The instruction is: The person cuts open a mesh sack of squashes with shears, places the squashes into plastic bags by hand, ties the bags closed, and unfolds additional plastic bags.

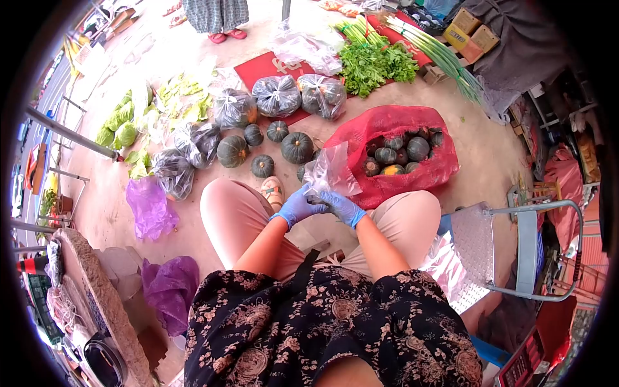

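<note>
Both hands are in blue gloves and meet between the knees. My left hand (298,208) is closed on the lower part of a clear plastic bag (335,169), which rises above the fingers. Beside it, my right hand (343,208) is closed on the same bag. Just beyond, a red mesh sack (412,119) holds several dark green squashes (418,148). More squashes lie loose on the ground, among them a large one (297,148) and a smaller one (262,166). Several tied plastic bags (276,96) of squash sit behind them.
Leafy greens (374,64) and long green onions (438,51) lie at the back. Lettuce (122,119) and a purple bag (149,208) are at left. A metal chair (527,251) stands at right. A person in red shoes (227,35) stands at the top.
</note>
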Motion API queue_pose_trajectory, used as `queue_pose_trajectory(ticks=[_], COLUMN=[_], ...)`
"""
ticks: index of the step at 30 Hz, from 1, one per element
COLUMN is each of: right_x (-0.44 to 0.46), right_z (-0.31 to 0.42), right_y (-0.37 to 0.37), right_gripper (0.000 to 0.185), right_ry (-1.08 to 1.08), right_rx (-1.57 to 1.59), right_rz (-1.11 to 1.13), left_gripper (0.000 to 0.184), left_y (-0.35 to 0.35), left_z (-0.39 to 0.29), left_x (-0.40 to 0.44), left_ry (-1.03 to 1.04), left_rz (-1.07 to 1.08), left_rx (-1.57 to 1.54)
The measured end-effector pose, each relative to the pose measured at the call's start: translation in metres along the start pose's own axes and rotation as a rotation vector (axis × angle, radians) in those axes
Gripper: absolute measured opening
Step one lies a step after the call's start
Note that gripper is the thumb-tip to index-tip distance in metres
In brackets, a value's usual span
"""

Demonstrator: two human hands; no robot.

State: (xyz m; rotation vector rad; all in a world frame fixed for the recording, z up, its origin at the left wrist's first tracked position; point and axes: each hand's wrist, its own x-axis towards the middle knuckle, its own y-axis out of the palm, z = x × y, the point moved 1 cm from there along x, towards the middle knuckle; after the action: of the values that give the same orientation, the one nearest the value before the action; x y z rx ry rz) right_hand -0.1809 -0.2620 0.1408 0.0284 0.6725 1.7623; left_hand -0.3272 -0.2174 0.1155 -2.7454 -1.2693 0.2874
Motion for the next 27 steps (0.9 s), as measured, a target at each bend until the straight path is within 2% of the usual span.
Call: queue_pose_trajectory(ticks=[1, 3, 4, 6, 7, 8, 10, 14, 16, 18, 19, 22, 23, 24, 25, 27], right_x=[0.007, 0.019, 0.026, 0.04, 0.045, 0.051, 0.065, 0.098, 0.128, 0.161, 0.181, 0.237, 0.257, 0.277, 0.288, 0.324], right_z=[0.01, 0.025, 0.034, 0.049, 0.053, 0.059, 0.074, 0.107, 0.112, 0.115, 0.111, 0.095, 0.088, 0.083, 0.089, 0.093], right_y=[0.005, 0.012, 0.014, 0.015, 0.014, 0.01, -0.001, -0.028, -0.051, -0.064, -0.069, -0.102, -0.113, -0.123, -0.126, -0.154], right_gripper=[0.04, 0.041, 0.043, 0.048, 0.046, 0.045, 0.043, 0.039, 0.037, 0.036, 0.035, 0.034, 0.033, 0.032, 0.032, 0.032], right_ry=[0.022, 0.07, 0.081, 0.107, 0.078, 0.08, 0.089, 0.095, 0.115, 0.107, 0.122, 0.156, 0.172, 0.185, 0.176, 0.148], right_rx=[-0.112, -0.326, -0.315, -0.29, -0.26, -0.242, -0.206, -0.137, -0.051, -0.035, -0.009, 0.058, 0.077, 0.095, 0.068, 0.048], right_rz=[0.028, 0.077, 0.112, 0.181, 0.161, 0.157, 0.152, -0.07, -0.115, -0.128, -0.113, -0.116, -0.126, -0.136, -0.175, -0.198], left_gripper=[0.037, 0.026, 0.02, 0.013, 0.014, 0.012, 0.012, 0.016, 0.013, 0.017, 0.019, 0.016, 0.014, 0.012, 0.009, 0.007], left_y=[-0.005, -0.023, -0.033, -0.051, -0.063, -0.073, -0.097, -0.149, -0.181, -0.202, -0.213, -0.244, -0.256, -0.268, -0.288, -0.321], left_z=[-0.001, -0.004, -0.004, 0.036, 0.035, 0.034, 0.002, -0.055, -0.056, -0.054, -0.051, -0.006, 0.006, 0.025, 0.054, 0.082], left_x=[0.003, 0.008, 0.009, 0.021, 0.023, 0.027, 0.028, 0.053, 0.073, 0.092, 0.101, 0.132, 0.138, 0.147, 0.154, 0.164], left_ry=[0.012, -0.094, -0.15, -0.104, -0.092, -0.12, -0.124, -0.122, -0.175, -0.15, -0.181, -0.247, -0.347, -0.347, -0.386, -0.367], left_rz=[-0.078, -0.263, -0.354, -0.585, -0.618, -0.633, -0.602, -0.557, -0.487, -0.566, -0.529, -0.606, -0.586, -0.658, -0.723, -0.962], left_rx=[0.17, 0.252, 0.291, 0.086, 0.127, 0.008, -0.008, -0.342, -0.23, -0.087, -0.026, -0.113, -0.194, -0.319, -0.32, -0.494])
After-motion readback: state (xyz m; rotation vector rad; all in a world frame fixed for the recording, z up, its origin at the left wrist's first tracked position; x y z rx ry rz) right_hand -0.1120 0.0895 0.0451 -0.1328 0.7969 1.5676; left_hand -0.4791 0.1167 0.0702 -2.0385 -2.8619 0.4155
